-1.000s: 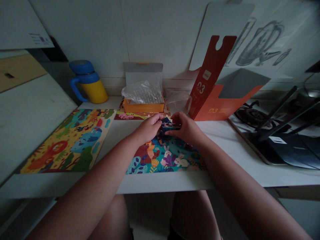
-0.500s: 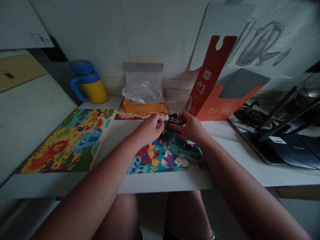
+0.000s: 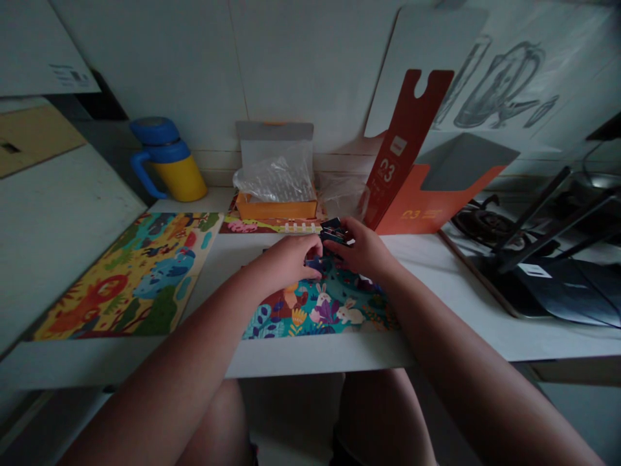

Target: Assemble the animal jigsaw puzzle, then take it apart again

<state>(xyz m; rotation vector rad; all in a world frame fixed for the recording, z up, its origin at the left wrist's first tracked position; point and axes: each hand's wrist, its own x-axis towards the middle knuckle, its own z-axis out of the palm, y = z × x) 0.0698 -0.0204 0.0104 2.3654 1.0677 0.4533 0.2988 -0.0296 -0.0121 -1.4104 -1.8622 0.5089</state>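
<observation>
A partly built jigsaw puzzle (image 3: pixel 330 310) with rabbits and leaves lies on the white counter (image 3: pixel 446 304) in front of me. My right hand (image 3: pixel 363 249) is closed on several dark puzzle pieces (image 3: pixel 334 232), held just above the puzzle's far edge. My left hand (image 3: pixel 291 259) rests on the puzzle's upper left part, with its fingertips pinching a small dark piece (image 3: pixel 313 262) down against the puzzle. The two hands almost touch.
A finished colourful puzzle (image 3: pixel 130 278) lies to the left. Behind are an orange box with a plastic bag (image 3: pixel 276 188), a blue and yellow jug (image 3: pixel 167 162), a red-orange cardboard sleeve (image 3: pixel 412 175), and a gas hob with a black stand (image 3: pixel 543 252) at right.
My left hand has dropped from the held pieces down onto the puzzle with one piece. My right hand stays raised with the rest. The camera shifted slightly.
</observation>
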